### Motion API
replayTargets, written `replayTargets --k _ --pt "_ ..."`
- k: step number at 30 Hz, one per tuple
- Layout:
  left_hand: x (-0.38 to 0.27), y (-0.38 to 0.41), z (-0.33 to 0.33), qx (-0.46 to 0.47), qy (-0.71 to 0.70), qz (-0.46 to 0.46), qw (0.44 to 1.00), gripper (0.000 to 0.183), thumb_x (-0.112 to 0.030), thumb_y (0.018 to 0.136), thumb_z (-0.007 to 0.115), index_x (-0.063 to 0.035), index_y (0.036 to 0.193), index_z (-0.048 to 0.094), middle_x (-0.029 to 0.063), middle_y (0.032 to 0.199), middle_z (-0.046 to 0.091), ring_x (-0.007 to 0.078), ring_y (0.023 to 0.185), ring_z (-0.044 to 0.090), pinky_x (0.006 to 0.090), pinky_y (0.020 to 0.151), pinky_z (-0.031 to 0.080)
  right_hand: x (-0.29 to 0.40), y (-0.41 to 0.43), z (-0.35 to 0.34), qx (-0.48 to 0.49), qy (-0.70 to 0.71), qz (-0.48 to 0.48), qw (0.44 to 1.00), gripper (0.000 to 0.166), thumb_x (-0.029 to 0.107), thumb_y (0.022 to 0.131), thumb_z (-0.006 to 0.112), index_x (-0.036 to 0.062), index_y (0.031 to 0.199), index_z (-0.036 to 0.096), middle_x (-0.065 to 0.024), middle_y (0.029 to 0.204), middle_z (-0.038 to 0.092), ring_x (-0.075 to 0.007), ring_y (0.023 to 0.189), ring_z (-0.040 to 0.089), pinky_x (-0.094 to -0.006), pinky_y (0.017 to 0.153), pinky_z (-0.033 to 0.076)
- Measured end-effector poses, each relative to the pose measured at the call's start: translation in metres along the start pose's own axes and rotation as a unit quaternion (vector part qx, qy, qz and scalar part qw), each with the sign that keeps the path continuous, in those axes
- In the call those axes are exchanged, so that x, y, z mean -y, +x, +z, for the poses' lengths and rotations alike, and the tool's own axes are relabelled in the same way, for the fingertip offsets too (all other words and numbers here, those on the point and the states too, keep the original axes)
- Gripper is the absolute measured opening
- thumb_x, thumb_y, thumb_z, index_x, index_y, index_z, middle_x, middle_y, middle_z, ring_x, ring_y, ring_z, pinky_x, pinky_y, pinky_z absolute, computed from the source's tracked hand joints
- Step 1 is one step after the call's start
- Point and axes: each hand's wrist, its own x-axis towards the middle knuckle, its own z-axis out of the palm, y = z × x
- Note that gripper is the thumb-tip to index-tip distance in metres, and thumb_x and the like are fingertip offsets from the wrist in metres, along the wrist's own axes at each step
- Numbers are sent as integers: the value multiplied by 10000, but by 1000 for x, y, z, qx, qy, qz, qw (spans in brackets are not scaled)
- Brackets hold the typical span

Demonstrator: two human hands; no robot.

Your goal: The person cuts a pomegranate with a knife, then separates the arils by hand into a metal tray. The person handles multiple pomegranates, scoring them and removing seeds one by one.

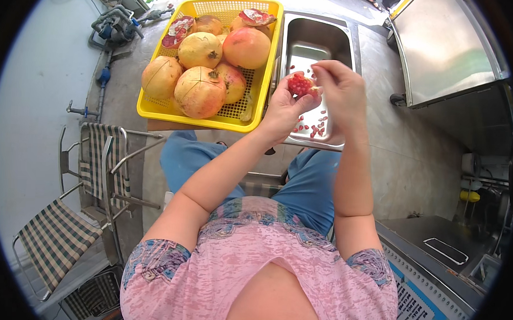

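Note:
My left hand [283, 109] holds a broken piece of pomegranate [302, 84], its red seeds facing up, over a rectangular stainless steel pan [319, 53]. Just right of the piece, my right hand [343, 88] is raised with thumb and fingertips drawn together. It is slightly blurred, and whether anything is pinched in it cannot be made out. Loose pomegranate seeds [317, 130] are scattered on the pan's bottom below my hands. Left of the pan stands a yellow plastic basket [193, 121] holding several whole pomegranates [200, 92], some with scored skin, and opened pomegranate pieces [178, 31].
Folding chairs with checked fabric [57, 241] stand at the left by the wall. Blue-valved pipes [112, 29] run along that wall. A wheeled metal cart [450, 48] is at the upper right. Behind my right elbow is a dark counter [433, 236].

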Motion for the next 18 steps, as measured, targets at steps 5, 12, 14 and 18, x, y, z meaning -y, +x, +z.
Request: replayTargets --k 5,12,14,18 --pt "0 -3 1 -6 44 43 998 554 -57 843 609 -21 1292 287 109 1186 462 170 1060 509 297 886 467 -23 -23 -26 65 41 85 993 119 94 817 644 -15 864 657 -51 741 650 -72 627 572 -222 543 459" --pt "5 -4 0 8 86 112 990 513 -5 823 614 -25 1246 325 101 1160 467 155 1033 519 297 888 469 -43 -27 -24 79 110 97 986 115 83 812 649 -24 850 667 -47 768 642 -65 643 567 -204 553 441" --pt "5 -4 0 10 86 116 989 507 9 820 611 -26 1240 330 99 1146 472 151 1023 524 298 892 469 -44 -28 -22 61 105 59 991 113 73 820 634 -34 844 664 -49 771 636 -70 642 569 -206 543 436" --pt "5 -4 -1 5 99 99 990 511 11 821 604 -24 1251 329 96 1117 490 153 1019 527 305 900 468 -32 -30 -20 29 25 -22 999 123 65 839 604 -47 834 655 -64 775 623 -79 628 562 -212 538 433"
